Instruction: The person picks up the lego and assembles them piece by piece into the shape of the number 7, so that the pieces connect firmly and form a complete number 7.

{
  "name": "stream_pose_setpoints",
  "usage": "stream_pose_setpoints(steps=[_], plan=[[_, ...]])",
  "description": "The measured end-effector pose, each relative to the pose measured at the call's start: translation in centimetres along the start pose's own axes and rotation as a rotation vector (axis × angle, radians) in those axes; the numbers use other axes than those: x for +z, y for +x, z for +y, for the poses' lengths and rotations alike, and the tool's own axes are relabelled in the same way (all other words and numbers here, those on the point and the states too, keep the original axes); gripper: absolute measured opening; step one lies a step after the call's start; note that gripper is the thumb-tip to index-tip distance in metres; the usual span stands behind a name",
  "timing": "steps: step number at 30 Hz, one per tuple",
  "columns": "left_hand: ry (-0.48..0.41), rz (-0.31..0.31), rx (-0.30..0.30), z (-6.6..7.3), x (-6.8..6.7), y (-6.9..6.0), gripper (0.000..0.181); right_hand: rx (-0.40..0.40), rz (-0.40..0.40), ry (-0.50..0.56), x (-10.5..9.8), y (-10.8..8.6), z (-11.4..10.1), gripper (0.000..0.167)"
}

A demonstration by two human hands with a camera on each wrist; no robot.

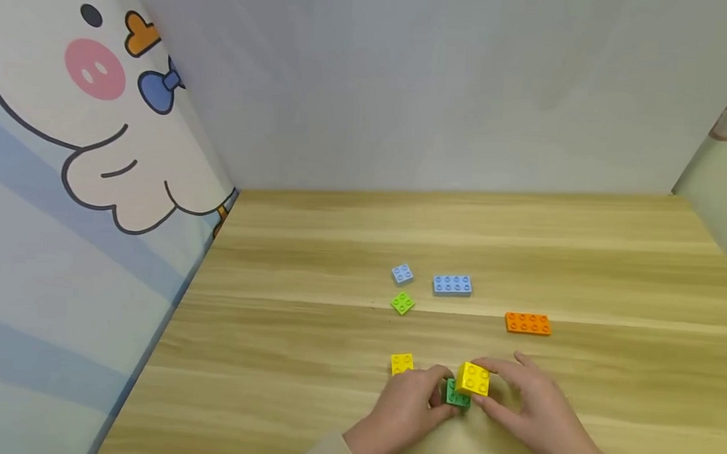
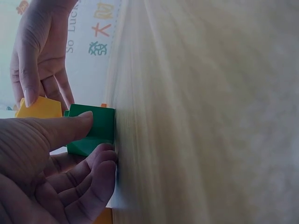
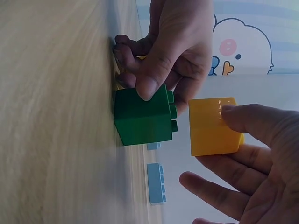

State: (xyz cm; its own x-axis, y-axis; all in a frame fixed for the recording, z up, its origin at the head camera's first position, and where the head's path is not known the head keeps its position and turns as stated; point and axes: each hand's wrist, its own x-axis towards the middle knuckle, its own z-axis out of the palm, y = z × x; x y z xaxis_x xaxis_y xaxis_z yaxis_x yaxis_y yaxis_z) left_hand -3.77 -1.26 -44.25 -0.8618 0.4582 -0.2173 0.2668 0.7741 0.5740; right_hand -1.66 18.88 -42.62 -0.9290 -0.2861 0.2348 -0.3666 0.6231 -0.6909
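A green toy brick (image 1: 457, 394) stands on the table, studs up. My left hand (image 1: 408, 409) pinches it between thumb and fingers. Just above it, my right hand (image 1: 532, 403) holds a yellow square brick (image 1: 474, 379) between thumb and fingers. In the right wrist view a narrow gap shows between the yellow brick (image 3: 214, 126) and the studs of the green brick (image 3: 143, 116). Another yellow brick (image 1: 402, 362) lies beyond my left hand, partly hidden by it.
Farther back on the wooden table (image 1: 275, 351) lie a small light-blue brick (image 1: 402, 274), a longer light-blue brick (image 1: 452, 285) and a lime-green square brick (image 1: 403, 303). An orange eight-stud brick (image 1: 528, 323) lies to the right. A pale wall (image 1: 434, 89) stands behind the table.
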Motion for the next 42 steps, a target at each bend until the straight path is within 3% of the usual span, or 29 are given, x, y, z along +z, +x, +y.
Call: stream_pose_setpoints(steps=[8,26,36,42], plan=[[-0.068,-0.033,-0.034,-0.01,-0.21,0.07,0.042,0.016,-0.045,0.005,0.05,0.11,-0.21,0.04],[-0.101,-0.013,0.068,-0.3,-0.44,-0.24,0.038,-0.086,-0.084,-0.003,0.23,0.21,0.12,0.039],[-0.102,-0.012,0.073,-0.38,-0.34,-0.28,0.037,-0.119,-0.126,0.007,0.23,0.46,0.41,0.037],[-0.099,0.002,0.084,-0.36,-0.42,-0.28,0.036,-0.169,-0.103,-0.018,0.44,0.5,0.55,0.038]])
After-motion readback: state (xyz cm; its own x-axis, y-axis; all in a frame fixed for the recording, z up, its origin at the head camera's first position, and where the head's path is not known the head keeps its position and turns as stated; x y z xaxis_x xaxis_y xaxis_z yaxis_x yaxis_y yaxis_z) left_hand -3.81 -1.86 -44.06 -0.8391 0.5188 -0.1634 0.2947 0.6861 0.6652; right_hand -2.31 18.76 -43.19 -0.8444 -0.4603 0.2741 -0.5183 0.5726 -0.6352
